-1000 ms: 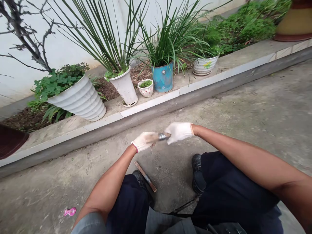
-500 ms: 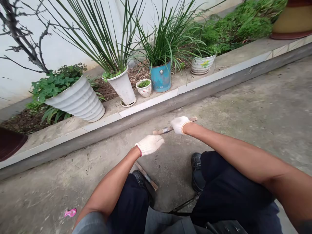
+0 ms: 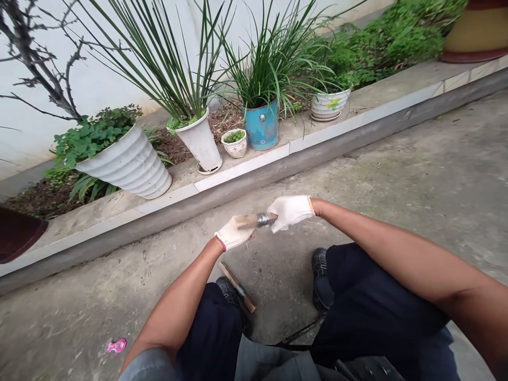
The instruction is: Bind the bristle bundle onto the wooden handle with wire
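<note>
Gloved hands meet: right hand (image 3: 291, 211) grips brush (image 3: 254, 220), bristles pressed w/ left hand (image 3: 234, 232). 2nd brush (image 3: 237, 287) on floor by shoe (image 3: 320, 281); pots on ledge (image 3: 246, 168). No legible writing.

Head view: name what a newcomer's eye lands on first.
First, the two white-gloved hands meeting at centre: the right hand grips a paintbrush by its handle, its bristle end pressed against the left hand. Behind them, along the raised kerb, stands a row of pots, the blue pot of long grassy leaves brightest. A second brush lies on the concrete by the shoe.
</note>
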The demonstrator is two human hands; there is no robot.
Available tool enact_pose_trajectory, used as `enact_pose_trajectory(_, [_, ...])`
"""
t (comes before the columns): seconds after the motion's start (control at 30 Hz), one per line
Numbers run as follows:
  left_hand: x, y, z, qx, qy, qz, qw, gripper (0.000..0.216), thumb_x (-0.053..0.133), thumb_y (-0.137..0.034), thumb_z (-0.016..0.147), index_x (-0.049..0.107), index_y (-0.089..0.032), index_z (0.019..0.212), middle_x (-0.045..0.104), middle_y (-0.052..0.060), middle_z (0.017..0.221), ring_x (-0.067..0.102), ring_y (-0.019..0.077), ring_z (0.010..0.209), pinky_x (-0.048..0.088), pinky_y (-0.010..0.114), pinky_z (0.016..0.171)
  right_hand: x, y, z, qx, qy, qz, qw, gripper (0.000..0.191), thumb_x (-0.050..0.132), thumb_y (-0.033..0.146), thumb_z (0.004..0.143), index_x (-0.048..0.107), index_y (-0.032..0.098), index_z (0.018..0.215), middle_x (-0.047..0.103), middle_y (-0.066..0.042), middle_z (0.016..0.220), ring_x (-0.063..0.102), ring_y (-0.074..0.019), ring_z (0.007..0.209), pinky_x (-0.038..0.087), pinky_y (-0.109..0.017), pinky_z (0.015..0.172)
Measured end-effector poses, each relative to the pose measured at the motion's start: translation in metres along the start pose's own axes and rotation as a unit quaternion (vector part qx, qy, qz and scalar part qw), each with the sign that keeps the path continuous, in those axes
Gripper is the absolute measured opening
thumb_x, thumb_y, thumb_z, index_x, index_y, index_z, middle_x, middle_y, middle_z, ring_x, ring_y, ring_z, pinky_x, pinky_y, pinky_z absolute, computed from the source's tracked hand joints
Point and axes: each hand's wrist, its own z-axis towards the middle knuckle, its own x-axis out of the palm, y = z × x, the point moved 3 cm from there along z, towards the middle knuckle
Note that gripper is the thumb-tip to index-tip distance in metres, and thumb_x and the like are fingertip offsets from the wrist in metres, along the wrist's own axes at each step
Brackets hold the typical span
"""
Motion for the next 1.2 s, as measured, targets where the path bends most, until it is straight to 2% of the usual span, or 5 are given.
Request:
enact_pose_trajectory(0.17, [0.009, -0.015, 0.001, -0.008, -0.020, 0.019, 1.000, 0.045, 0.032, -0.046, 0.104, 0.064, -0.019, 0.089, 0.069, 0.002, 0.075, 0.064, 0.0174, 0.069, 0.045, 0.027, 0.069, -0.015, -0.007, 0.006, 0.035, -0.170, 0.169, 0.970, 0.029, 0.063, 0.039, 0.080, 0.069, 0.018, 0.100, 0.074, -0.004, 0.076, 0.067, -0.0157, 0.066, 0.048, -0.022, 0.061])
enact_pose_trajectory(0.3, [0.020, -0.025, -0.001, 0.023, 0.023, 0.052, 0.998, 0.042, 0.032, -0.041, 0.105, 0.062, -0.020, 0.083, 0.068, 0.001, 0.073, 0.063, 0.0170, 0.068, 0.043, 0.026, 0.068, -0.028, -0.019, 0.012, 0.144, -0.228, -0.066, 0.961, 0.029, 0.061, 0.039, 0.085, 0.073, 0.018, 0.100, 0.076, -0.013, 0.090, 0.072, -0.0246, 0.079, 0.051, -0.029, 0.069])
enact_pose_trajectory(0.53, [0.013, -0.026, -0.006, 0.034, 0.010, 0.139, 0.990, 0.037, 0.037, -0.038, 0.104, 0.066, -0.021, 0.090, 0.070, 0.004, 0.084, 0.064, 0.0197, 0.075, 0.042, 0.028, 0.071, -0.009, -0.021, 0.015, 0.208, -0.068, -0.303, 0.928, 0.034, 0.067, 0.016, 0.075, 0.079, 0.011, 0.107, 0.075, -0.024, 0.105, 0.072, -0.0345, 0.102, 0.053, -0.039, 0.083])
enact_pose_trajectory(0.8, [-0.007, -0.014, -0.006, 0.014, -0.013, 0.122, 0.992, 0.039, 0.036, -0.039, 0.104, 0.065, -0.021, 0.085, 0.069, 0.004, 0.082, 0.063, 0.0186, 0.076, 0.041, 0.026, 0.071, 0.026, 0.003, 0.006, 0.013, 0.069, -0.286, 0.956, 0.022, 0.071, 0.020, 0.068, 0.079, 0.018, 0.088, 0.075, -0.011, 0.082, 0.069, -0.0235, 0.075, 0.046, -0.031, 0.070])
enact_pose_trajectory(1.2, [0.017, -0.022, 0.000, -0.005, 0.020, 0.047, 0.999, 0.039, 0.034, -0.040, 0.104, 0.064, -0.020, 0.088, 0.069, 0.001, 0.076, 0.062, 0.0168, 0.068, 0.043, 0.026, 0.068, -0.043, -0.010, -0.008, 0.169, -0.264, -0.141, 0.939, 0.042, 0.054, 0.055, 0.088, 0.071, 0.020, 0.105, 0.074, -0.010, 0.092, 0.067, -0.0216, 0.079, 0.039, -0.026, 0.063])
